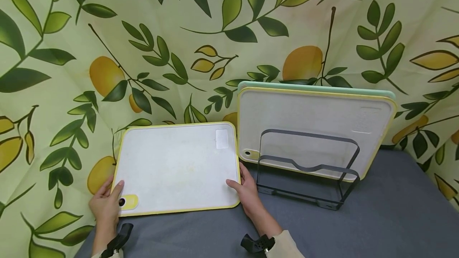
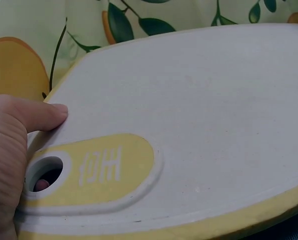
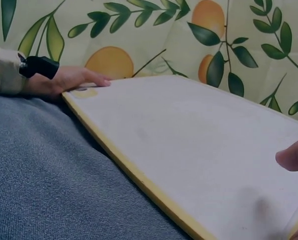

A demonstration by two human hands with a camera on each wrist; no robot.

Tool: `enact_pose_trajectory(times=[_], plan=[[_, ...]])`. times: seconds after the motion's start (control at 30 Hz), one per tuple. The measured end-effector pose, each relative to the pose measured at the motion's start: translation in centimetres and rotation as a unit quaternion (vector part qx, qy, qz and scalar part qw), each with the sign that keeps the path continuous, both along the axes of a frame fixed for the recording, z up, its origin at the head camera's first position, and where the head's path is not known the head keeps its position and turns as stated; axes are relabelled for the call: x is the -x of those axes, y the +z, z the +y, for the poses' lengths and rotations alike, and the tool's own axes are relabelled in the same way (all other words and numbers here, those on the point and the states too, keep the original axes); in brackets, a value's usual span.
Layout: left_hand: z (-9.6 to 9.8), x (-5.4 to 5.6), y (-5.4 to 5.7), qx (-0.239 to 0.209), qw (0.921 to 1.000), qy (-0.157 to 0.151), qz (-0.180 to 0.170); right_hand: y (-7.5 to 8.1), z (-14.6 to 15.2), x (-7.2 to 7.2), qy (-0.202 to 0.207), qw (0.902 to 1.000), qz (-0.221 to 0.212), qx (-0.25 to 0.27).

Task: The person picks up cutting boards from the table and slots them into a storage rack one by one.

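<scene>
A white cutting board with a yellow rim is held up between both hands, tilted toward the head camera. My left hand grips its left edge by the lower corner, thumb on the white face beside a yellow patch with a round hole. Through that hole a fingertip shows in the left wrist view. On the opposite edge, my right hand pinches the board low down, its thumb on the face and the other fingers mostly hidden behind.
To the right, a black wire rack stands on the grey-blue cloth. Another yellow-rimmed white board leans upright in it, with a green board behind. A leaf-and-fruit patterned curtain hangs at the back.
</scene>
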State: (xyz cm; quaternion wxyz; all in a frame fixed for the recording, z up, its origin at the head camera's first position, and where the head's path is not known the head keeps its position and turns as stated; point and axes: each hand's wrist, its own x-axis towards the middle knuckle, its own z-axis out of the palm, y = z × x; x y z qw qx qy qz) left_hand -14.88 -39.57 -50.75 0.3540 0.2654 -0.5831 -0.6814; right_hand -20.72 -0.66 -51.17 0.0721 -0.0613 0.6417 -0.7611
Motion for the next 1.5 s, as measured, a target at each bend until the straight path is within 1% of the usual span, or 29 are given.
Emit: enact_pose_trajectory(times=[0.13,0.3,0.4,0.6,0.8,0.9,1.0,1.17,1.37,1.5], plan=[[-0.1,-0.2,0.0,0.008,0.9999,-0.008,-0.009,0.0,-0.4,-0.2,-0.016,0.9998,0.011,-0.007],[0.0,-0.4,0.0,0.027,0.9995,-0.008,-0.017,-0.1,-0.8,-0.4,-0.024,0.9996,0.003,-0.015],[0.0,-0.5,0.0,0.027,0.9995,-0.008,-0.013,-0.1,-1.0,-0.3,-0.023,0.9996,0.003,-0.015],[-0.1,-0.3,-0.2,0.029,0.9995,0.005,0.013,-0.1,-1.0,0.0,-0.013,0.9999,0.009,-0.001],[0.1,-0.3,-0.3,0.047,0.9974,0.019,0.052,-0.2,-0.8,0.1,-0.007,0.9996,0.024,0.015],[0.3,-0.2,-0.3,0.064,0.9954,0.017,0.070,-0.3,-0.7,0.0,-0.012,0.9994,0.027,0.019],[0.3,-0.2,-0.2,0.074,0.9942,0.011,0.078,-0.3,-0.7,0.0,-0.017,0.9992,0.030,0.021],[0.4,-0.2,-0.2,0.063,0.9957,0.005,0.068,-0.3,-0.9,-0.2,-0.026,0.9987,0.026,0.037],[0.3,-0.2,0.1,0.062,0.9968,-0.002,0.050,-0.4,-1.0,-0.4,-0.034,0.9980,0.027,0.046],[0.2,-0.2,0.2,0.065,0.9975,-0.012,0.025,-0.5,-1.2,-0.4,-0.038,0.9974,0.029,0.054]])
